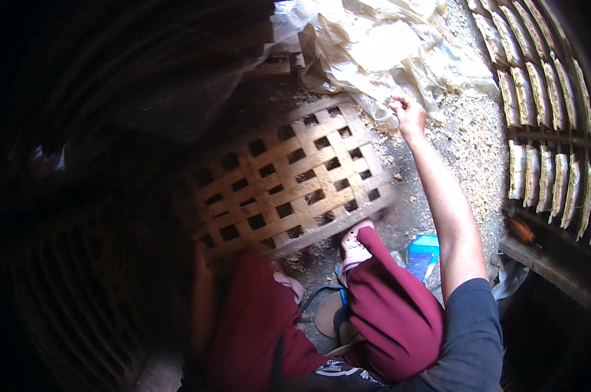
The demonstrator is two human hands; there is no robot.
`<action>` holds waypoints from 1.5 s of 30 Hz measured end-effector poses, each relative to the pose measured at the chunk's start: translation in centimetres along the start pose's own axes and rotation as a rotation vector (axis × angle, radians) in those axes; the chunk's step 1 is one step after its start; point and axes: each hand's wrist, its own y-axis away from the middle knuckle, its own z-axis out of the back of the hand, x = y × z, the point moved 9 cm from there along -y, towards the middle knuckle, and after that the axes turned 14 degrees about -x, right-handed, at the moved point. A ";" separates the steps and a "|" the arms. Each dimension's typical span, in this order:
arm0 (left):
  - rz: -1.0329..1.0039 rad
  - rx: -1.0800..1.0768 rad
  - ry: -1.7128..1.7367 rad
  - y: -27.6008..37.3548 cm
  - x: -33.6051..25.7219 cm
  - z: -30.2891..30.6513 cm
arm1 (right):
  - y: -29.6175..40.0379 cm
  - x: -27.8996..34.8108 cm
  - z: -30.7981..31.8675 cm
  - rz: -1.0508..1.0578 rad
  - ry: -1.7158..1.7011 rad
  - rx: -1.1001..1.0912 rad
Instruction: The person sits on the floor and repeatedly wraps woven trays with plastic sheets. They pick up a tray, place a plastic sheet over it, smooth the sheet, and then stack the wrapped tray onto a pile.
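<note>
A woven bamboo lattice tray (289,185) with square gaps lies across the space before my knees, its edges blurred. At its near left corner, in deep shade, my left hand (198,247) grips the rim; the fingers are mostly hidden in the dark. My right hand (409,116) is stretched out beyond the tray's far right corner, apart from it. Its fingers are curled in front of a crumpled clear plastic sheet (373,54). Whether anything is pinched between those fingertips is too small to tell.
Crumbly pale scraps (471,142) litter the dark floor. Racks of bamboo lattice bearing rows of pale strips (525,98) stand at the right above a wooden beam (545,264). A blue printed packet (422,255) lies by my pink clog (355,247), with a sandal (327,313) between my legs.
</note>
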 end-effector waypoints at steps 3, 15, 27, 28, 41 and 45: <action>-0.064 0.055 -0.015 2.1 -2.3 -0.5 | 0.4 -7.4 1.2 -0.193 -0.059 -0.076; -0.250 -0.075 -0.083 9.2 -7.8 -6.4 | 1.5 6.6 -4.2 0.519 0.464 -0.045; -0.193 0.258 0.087 5.9 -8.5 -10.5 | -6.3 9.1 6.9 0.150 -0.215 -0.426; -0.199 0.245 0.070 5.5 -8.4 -11.0 | -6.9 9.8 8.5 0.259 -0.271 -0.489; -1.205 0.128 -0.298 15.5 -10.8 -17.6 | 6.5 18.6 19.0 0.389 -0.681 -0.069; -0.856 0.872 -0.255 24.6 -7.2 -27.1 | 11.0 14.4 17.0 0.292 -0.438 0.168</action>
